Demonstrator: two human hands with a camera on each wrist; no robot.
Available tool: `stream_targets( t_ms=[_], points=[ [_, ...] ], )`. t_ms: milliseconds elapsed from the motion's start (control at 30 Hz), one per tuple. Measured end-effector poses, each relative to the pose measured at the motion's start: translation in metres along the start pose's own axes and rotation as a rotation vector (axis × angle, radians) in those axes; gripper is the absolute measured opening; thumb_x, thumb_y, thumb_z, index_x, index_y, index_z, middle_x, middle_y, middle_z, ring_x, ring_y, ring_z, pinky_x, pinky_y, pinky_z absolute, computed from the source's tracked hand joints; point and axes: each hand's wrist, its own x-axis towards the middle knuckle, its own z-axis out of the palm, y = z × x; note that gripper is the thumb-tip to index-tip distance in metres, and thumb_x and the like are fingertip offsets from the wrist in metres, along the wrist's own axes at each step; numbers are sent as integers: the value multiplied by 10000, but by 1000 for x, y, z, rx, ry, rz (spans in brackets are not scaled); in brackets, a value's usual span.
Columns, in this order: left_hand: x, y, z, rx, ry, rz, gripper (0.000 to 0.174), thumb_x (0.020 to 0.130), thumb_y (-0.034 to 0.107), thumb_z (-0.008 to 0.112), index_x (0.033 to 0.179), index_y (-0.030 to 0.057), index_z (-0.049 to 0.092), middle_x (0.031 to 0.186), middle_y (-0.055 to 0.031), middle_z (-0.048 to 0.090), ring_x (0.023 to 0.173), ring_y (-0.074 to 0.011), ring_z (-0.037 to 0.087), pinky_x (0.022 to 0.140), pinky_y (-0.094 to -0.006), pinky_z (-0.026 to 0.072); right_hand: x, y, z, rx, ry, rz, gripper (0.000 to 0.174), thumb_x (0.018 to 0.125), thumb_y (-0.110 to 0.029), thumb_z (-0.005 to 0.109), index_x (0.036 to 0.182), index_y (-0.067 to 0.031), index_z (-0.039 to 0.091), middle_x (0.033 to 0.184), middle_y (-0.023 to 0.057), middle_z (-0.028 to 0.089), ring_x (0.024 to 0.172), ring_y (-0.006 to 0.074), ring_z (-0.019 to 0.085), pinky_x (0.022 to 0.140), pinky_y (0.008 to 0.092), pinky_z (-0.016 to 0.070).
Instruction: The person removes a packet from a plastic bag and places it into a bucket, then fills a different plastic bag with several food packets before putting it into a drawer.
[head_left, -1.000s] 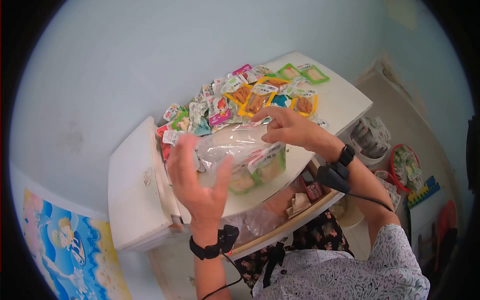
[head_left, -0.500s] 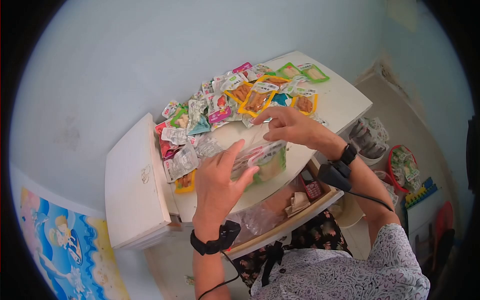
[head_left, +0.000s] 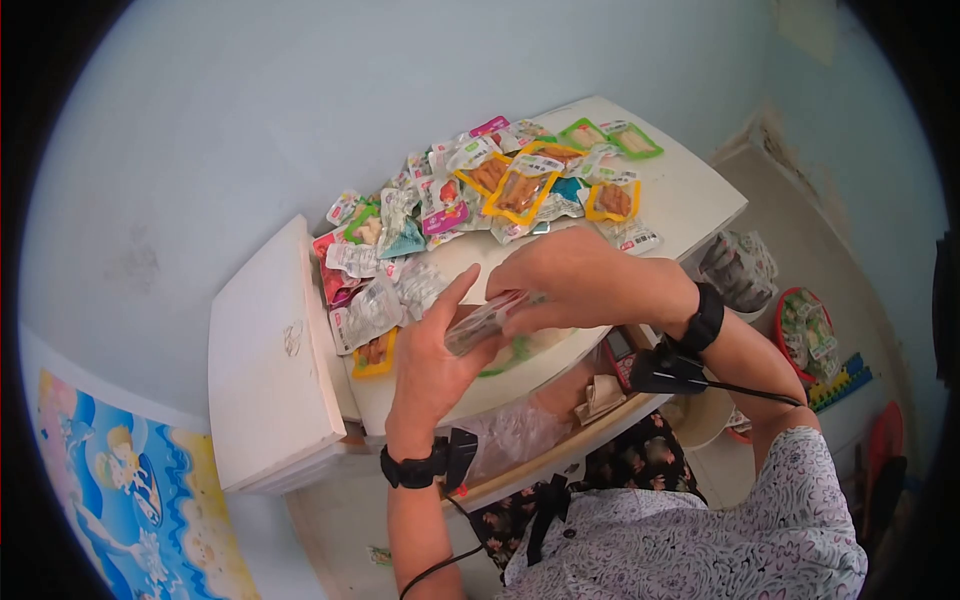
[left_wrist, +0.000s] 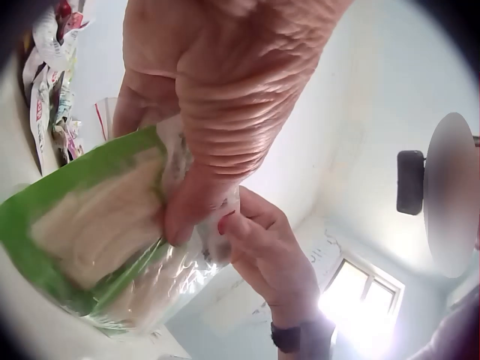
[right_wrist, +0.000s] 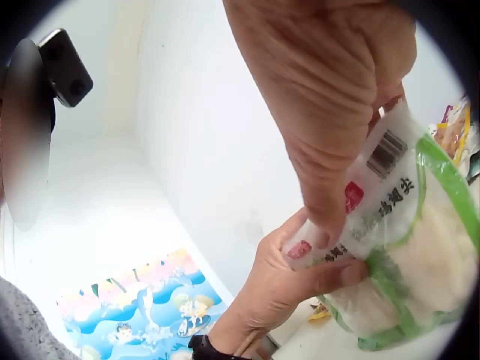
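Note:
Between my two hands, close over the desk front, is a clear plastic bag (left_wrist: 142,300) with green-bordered food packets (right_wrist: 435,255) inside. Pale pieces show through the packets' windows, and a barcode and dark print mark their white tops. My left hand (head_left: 435,365) pinches the bag's upper end, thumb across the front and fingers behind. From the other side my right hand (head_left: 580,285) pinches the same end, its thumb beside the red print. In the head view the hands hide most of the bag.
A heap of snack packets (head_left: 440,205) covers the back of the white desk (head_left: 690,190). An open drawer (head_left: 560,430) in front holds clear plastic and a folded brown piece. A white cabinet door (head_left: 270,340) stands at left; a red basket (head_left: 782,325) of packets is at right.
The right hand has moved left and down to meet the left hand at the bag's upper end. The left hand has come right and now holds the bag; its top is drawn together.

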Motion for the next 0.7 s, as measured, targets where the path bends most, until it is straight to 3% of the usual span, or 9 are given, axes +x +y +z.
stream_targets(
  t_ms=[100, 267, 367, 500, 533, 600, 667, 700],
  points=[
    [-6, -8, 0, -213, -36, -73, 794, 751, 22, 870, 1481, 78, 565, 1127, -86, 759, 983, -115, 687, 876, -296, 548, 5, -1, 2, -111, -52, -6, 207, 863, -290, 752, 923, -95, 715, 788, 111, 686, 756, 342, 668, 680, 438, 495],
    [-14, -25, 7, -329, -118, -153, 768, 773, 41, 862, 1481, 71, 566, 1203, -110, 745, 1061, -118, 676, 946, -306, 536, 0, 6, 8, -147, 4, -67, 164, 875, -243, 729, 842, -85, 699, 768, 104, 658, 739, 338, 653, 645, 437, 480],
    [-15, -21, 6, -232, -142, -146, 759, 790, 61, 854, 1487, 56, 556, 1222, -124, 736, 1091, -134, 674, 967, -315, 532, -9, 18, 17, -28, 159, -109, 182, 850, -215, 714, 772, -65, 648, 705, 135, 616, 709, 371, 630, 619, 476, 466],
    [-13, -17, 6, -200, -219, -121, 776, 804, 66, 833, 1515, 59, 523, 1230, -139, 729, 1128, -175, 683, 1007, -340, 528, -46, 25, -3, 111, 328, -50, 178, 851, -165, 741, 789, -45, 625, 715, 150, 602, 693, 374, 597, 628, 445, 465],
    [-15, -13, 9, -209, -190, -143, 775, 808, 56, 822, 1520, 58, 515, 1234, -144, 727, 1140, -191, 683, 1014, -350, 529, -61, 27, -11, 135, 375, -40, 129, 858, -136, 748, 851, -34, 670, 753, 174, 608, 674, 356, 574, 646, 411, 483],
    [-17, -1, 14, -234, -139, -187, 775, 816, 35, 800, 1530, 56, 500, 1243, -154, 721, 1164, -224, 685, 1030, -370, 530, -95, 21, -32, 152, 463, 70, 117, 903, -115, 738, 940, -8, 710, 762, 143, 627, 664, 241, 595, 649, 365, 486],
    [-13, 4, 21, -290, -120, -150, 761, 825, 10, 771, 1532, 51, 493, 1245, -166, 714, 1187, -250, 679, 1035, -389, 536, -135, 4, -53, 160, 527, 321, 136, 932, -115, 732, 982, 10, 714, 762, 95, 616, 698, 158, 580, 648, 337, 477],
    [-12, 8, 22, -286, -146, -162, 691, 901, 32, 712, 1548, 46, 468, 1272, -170, 688, 1217, -238, 655, 1040, -377, 522, -154, 1, -59, 165, 562, 429, 146, 946, -116, 730, 1002, 18, 717, 763, 70, 611, 715, 116, 573, 647, 323, 473]
  ],
)
